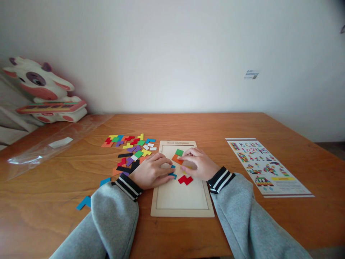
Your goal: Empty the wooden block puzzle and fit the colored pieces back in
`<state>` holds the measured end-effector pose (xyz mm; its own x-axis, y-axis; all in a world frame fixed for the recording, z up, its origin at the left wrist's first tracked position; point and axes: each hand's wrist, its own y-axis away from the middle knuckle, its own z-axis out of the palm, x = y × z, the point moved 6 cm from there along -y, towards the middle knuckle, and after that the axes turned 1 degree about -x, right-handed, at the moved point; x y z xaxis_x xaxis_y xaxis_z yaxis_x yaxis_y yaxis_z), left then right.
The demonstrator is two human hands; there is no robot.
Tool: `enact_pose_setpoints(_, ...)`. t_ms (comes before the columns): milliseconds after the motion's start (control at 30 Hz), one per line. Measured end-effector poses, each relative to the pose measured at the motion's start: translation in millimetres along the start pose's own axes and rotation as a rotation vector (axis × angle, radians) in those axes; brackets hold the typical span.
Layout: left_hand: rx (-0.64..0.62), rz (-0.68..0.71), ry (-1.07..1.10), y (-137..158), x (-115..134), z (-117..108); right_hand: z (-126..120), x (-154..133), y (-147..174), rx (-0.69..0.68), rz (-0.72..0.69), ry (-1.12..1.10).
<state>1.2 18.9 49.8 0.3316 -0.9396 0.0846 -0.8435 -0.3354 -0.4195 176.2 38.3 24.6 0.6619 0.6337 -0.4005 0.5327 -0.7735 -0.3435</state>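
A pale wooden puzzle tray [180,198] lies flat in front of me. My left hand [152,172] reaches over its left side, index finger and thumb closed about a blue puzzle piece [173,175], which they partly cover. From the right comes my right hand [199,164], thumb and fingers spread apart, fingertips at the edge of an orange puzzle piece [176,159]. Its thumb hovers by or touches a mostly hidden yellow puzzle piece [185,172]. A green square piece [179,152] adjoins the orange one. Below both hands sits a red zigzag piece [185,180].
Several coloured pieces [130,145] are scattered left of the tray, with a blue piece [84,203] nearer my left sleeve. A printed pattern sheet [269,162] lies at right. At left are a clear plastic bag [35,158] and a cow-shaped toy keyboard [51,93].
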Motion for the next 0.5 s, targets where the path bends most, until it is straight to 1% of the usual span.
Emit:
enact_pose_setpoints(133, -0.023, 0.001, 0.011, 0.2, -0.3, 3.3, 4.9, -5.0, -0.5, -0.038, 0.017, 0.029)
enact_pose_setpoints(233, -0.038, -0.044, 0.019, 0.7, -3.0, 6.1, 7.4, -6.8, -0.9, -0.071, 0.038, 0.054)
enact_pose_setpoints(367, -0.049, -0.076, 0.017, 0.4, -4.3, 7.2, 5.4, -6.7, -1.3, -0.045, 0.027, 0.049)
enact_pose_setpoints(500, -0.031, -0.094, -0.037, -0.9, -5.6, 5.6, 7.8, -7.0, -1.0, -0.058, 0.004, 0.044)
